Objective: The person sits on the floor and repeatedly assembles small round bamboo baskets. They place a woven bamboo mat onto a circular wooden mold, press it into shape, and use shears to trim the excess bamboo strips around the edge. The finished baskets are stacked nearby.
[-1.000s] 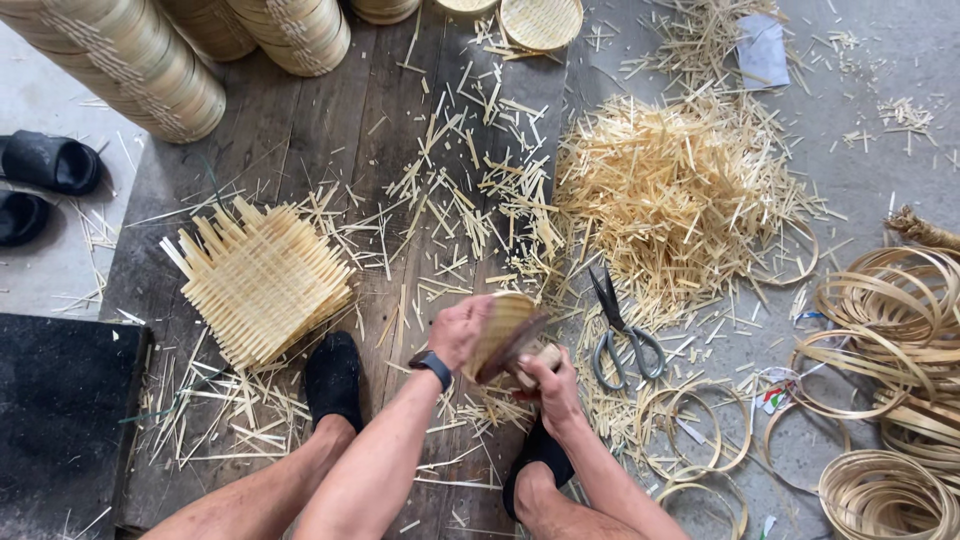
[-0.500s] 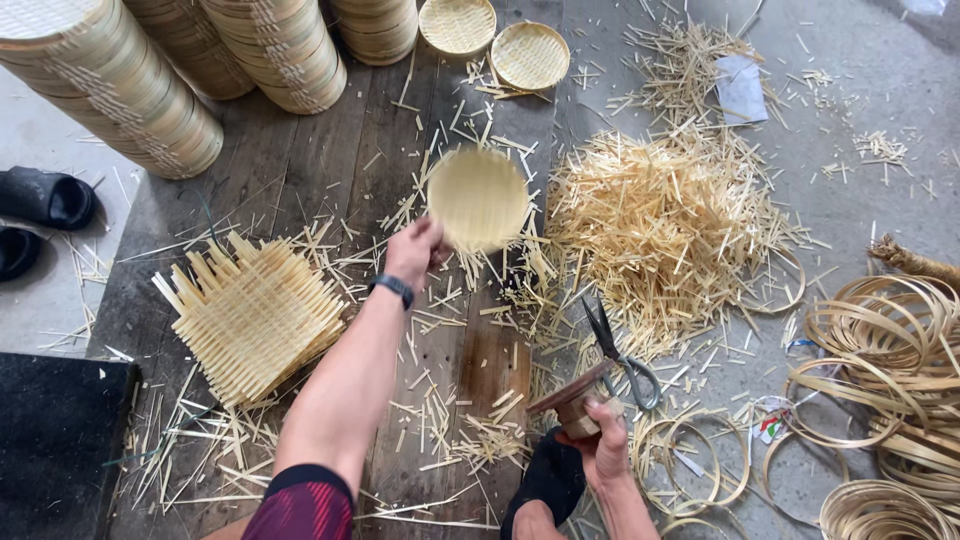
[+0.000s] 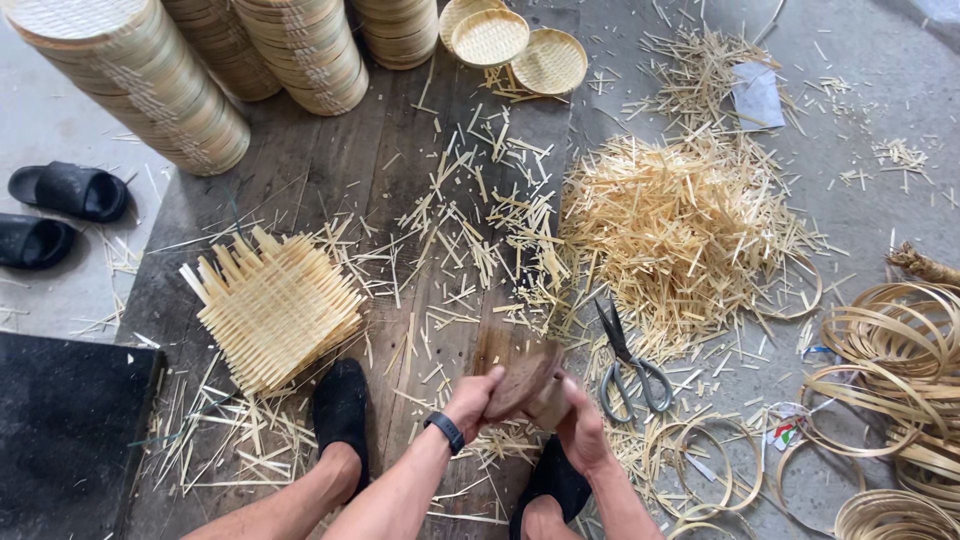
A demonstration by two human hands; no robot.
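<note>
Both my hands hold a brown round wooden block (image 3: pixel 522 382) low over the plank floor, between my knees. My left hand (image 3: pixel 472 402) grips its left side, and a black watch is on that wrist. My right hand (image 3: pixel 582 428) holds its right underside. Just to the right of the block, grey-handled scissors (image 3: pixel 630 362) lie on the floor. A stack of square woven bamboo mats (image 3: pixel 275 305) lies to the left. Small round woven trays (image 3: pixel 490 36) lie at the far top, one a little apart (image 3: pixel 549 61).
A heap of bamboo offcuts (image 3: pixel 685 225) fills the middle right, and loose strips litter the planks. Bamboo rings (image 3: pixel 890 350) pile up at the right edge. Tall stacks of round baskets (image 3: pixel 130 85) stand top left. Black slippers (image 3: pixel 68 190) and a black mat (image 3: pixel 70 430) are at the left.
My left hand, which reached forward with a round woven tray, has let it go and come back to the block. The tray now lies with the others at the top.
</note>
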